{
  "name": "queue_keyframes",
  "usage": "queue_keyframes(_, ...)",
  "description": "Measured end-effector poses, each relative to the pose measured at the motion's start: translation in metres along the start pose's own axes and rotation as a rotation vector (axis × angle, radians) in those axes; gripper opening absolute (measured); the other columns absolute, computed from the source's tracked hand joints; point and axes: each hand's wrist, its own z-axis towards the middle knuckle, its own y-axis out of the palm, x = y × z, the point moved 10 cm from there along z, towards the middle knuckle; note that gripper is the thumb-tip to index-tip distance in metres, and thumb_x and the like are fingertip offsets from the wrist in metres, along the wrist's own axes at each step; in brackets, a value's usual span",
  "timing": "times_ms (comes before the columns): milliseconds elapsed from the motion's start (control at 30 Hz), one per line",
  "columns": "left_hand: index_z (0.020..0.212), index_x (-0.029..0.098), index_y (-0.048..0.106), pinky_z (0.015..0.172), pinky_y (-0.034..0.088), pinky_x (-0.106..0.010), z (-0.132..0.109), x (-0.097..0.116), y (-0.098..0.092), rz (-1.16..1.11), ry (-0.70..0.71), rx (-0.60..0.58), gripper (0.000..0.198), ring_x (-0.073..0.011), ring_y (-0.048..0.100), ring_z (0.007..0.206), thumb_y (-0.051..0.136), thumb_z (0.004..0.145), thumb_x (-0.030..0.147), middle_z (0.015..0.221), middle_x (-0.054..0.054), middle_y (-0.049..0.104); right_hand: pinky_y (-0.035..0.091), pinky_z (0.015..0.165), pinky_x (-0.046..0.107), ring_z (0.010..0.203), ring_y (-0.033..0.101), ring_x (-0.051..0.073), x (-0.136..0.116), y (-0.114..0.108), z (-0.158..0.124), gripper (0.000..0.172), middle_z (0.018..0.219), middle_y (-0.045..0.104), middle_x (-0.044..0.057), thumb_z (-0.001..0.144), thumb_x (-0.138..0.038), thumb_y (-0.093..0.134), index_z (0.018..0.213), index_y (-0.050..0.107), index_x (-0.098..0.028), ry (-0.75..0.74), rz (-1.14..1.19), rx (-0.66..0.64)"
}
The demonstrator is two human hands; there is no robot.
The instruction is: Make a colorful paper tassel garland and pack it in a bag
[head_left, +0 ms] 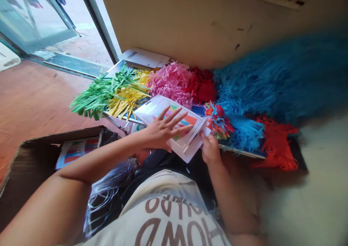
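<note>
A white printed card [153, 106] with a multicoloured picture, its surface shiny, is held at a tilt above my lap. Under its lower right edge a plain white sheet [187, 154] sticks out. My left hand [163, 130] lies across the picture with its fingers spread. At the right edge, my right hand [210, 148] pinches the card and the sheet between thumb and fingers. Just beyond my right hand is a mixed red, blue and orange paper tassel bunch [217, 117]. Pink shredded-paper fringe [171, 81] lies behind the card.
Green strips [98, 97], yellow strips [127, 99], red fringe [202, 84] and blue fringe [244, 90] cover a narrow blue table [257, 152]. White papers [146, 58] lie at its back. A cardboard box [24, 173] holds another printed card [77, 151]. Pale strands [102, 199] hang beside my leg.
</note>
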Motion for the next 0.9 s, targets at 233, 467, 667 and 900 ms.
queue_keyframes(233,0.158,0.021,0.032,0.119,-0.003,-0.071,0.023,-0.028,0.072,-0.022,-0.005,-0.245,0.120,-0.0473,0.021,0.152,0.086,0.058,0.060,0.165,-0.023,0.021,0.053,0.085,0.044,0.099,0.066,0.031,-0.013,-0.020,0.013,0.055,0.109,0.070,0.016,0.074,-0.049,0.074,0.116,0.058,-0.017,-0.139,-0.410,0.270)
queue_keyframes(467,0.158,0.020,0.032,0.121,-0.005,-0.067,0.023,-0.029,0.075,-0.064,-0.032,-0.101,0.114,-0.0434,0.034,0.145,0.081,0.065,0.063,0.158,-0.020,0.040,0.045,0.082,0.040,0.085,0.063,0.026,-0.054,0.005,-0.016,0.021,0.084,0.069,0.010,0.090,-0.028,0.063,0.070,0.058,-0.022,-0.545,-0.879,0.331)
queue_keyframes(667,0.155,0.017,0.039,0.124,0.002,-0.063,0.023,-0.044,0.056,-0.023,-0.106,0.033,0.107,-0.0381,0.048,0.134,0.074,0.069,0.072,0.143,-0.018,0.058,0.048,0.085,0.037,0.084,0.068,0.022,-0.073,-0.008,0.013,0.029,0.084,0.073,0.007,0.098,-0.032,0.049,0.080,0.069,-0.020,-0.627,-0.849,0.220)
queue_keyframes(900,0.151,0.015,0.044,0.124,0.001,-0.063,0.027,-0.050,0.049,-0.002,-0.129,0.098,0.106,-0.0384,0.051,0.132,0.074,0.069,0.074,0.141,-0.019,0.060,0.031,0.113,0.063,0.146,0.032,0.045,-0.037,-0.053,0.108,0.072,0.163,0.029,0.020,0.088,-0.045,0.068,0.152,0.044,-0.022,-0.138,-1.220,0.158)
